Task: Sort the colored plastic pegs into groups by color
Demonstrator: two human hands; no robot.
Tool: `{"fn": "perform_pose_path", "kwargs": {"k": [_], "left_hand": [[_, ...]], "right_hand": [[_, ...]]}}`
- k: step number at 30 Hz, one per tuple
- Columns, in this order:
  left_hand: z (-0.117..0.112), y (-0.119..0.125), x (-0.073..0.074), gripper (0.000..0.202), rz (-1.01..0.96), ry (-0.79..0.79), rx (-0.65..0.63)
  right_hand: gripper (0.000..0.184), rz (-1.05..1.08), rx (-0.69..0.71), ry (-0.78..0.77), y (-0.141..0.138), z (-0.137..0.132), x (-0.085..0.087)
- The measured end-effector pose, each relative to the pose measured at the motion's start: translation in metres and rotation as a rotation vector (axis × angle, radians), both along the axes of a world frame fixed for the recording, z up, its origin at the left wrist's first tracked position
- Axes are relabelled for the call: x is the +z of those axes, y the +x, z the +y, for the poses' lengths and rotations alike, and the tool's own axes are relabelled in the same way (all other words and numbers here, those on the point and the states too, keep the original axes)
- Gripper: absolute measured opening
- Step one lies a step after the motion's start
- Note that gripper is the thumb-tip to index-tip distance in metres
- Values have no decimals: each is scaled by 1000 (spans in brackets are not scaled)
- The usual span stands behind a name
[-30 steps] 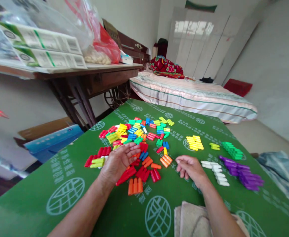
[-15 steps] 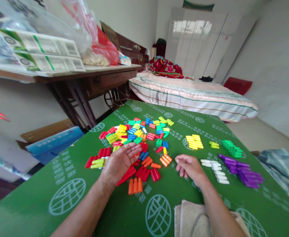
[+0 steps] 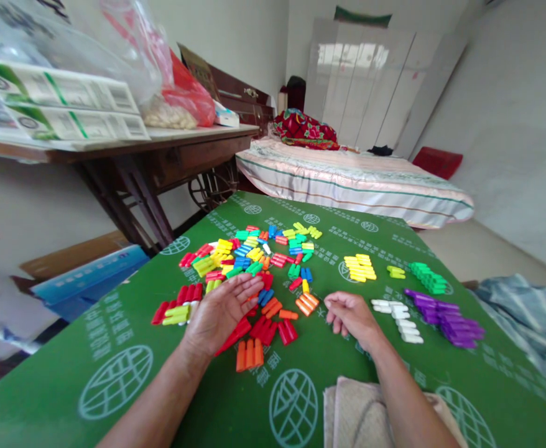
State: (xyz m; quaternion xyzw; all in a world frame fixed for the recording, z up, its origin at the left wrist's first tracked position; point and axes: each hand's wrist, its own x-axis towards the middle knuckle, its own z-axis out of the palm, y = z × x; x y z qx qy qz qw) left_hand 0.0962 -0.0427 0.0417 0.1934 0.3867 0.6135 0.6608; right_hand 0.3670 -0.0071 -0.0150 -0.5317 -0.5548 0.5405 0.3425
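Note:
My left hand (image 3: 221, 310) is held palm up, fingers stretched, over the near part of a pile of bullet-shaped plastic blocks (image 3: 242, 262) in many colours. No block shows on its palm. To the right, my right hand (image 3: 351, 316) hovers with fingers curled and thumb against the index finger; nothing sticks out of it. Just left of its fingertips lies a joined orange group (image 3: 307, 303). More orange blocks (image 3: 249, 354) and red blocks (image 3: 287, 332) lie nearer me, between the hands. On the right are sorted groups: yellow (image 3: 360, 268), white (image 3: 400, 319), green (image 3: 428, 277) and purple (image 3: 445, 318).
The blocks lie on a green printed table (image 3: 208, 404). A folded beige cloth (image 3: 352, 410) lies under my right forearm. At the left stands a sewing-machine table (image 3: 161, 146) with boxes (image 3: 72, 106) and bags. A bed (image 3: 347, 174) is behind; blue fabric (image 3: 525, 317) hangs at right.
The view has shifted slightly, so the scene sits a little further left. Both hands keep their poses, and the blocks look unchanged.

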Motion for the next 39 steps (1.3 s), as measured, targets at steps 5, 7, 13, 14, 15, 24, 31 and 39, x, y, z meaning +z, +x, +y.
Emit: {"fn": "perform_pose_path", "kwargs": {"k": [5,7,13,14,15,24,31,39], "left_hand": [[-1,1,-2,19,2,15,-10],[-2,1,-3,17,14,33,-14],[-4,1,-4,23,48,72,-32],[-4,2,-4,24,55,70,-32],[-4,2,-3,24,60,69,-30],[-7,1,-4,28,49,67,-32],[-8,3,-4,26,39,73,-31],[-8,3,-8,16,-13,52,1]], "right_hand": [[32,-5,-9,6,0,-1,0],[33,-8,-11,6,-1,-1,0],[34,-12,1,9,0,-1,-2],[34,-13,4,11,0,-1,-2],[34,-16,5,12,0,-2,-1],[37,-16,-9,-5,-2,-3,2],[39,-31,-18,-21,-1,-5,2],[40,-25,-16,-17,1,-7,-1]]}}
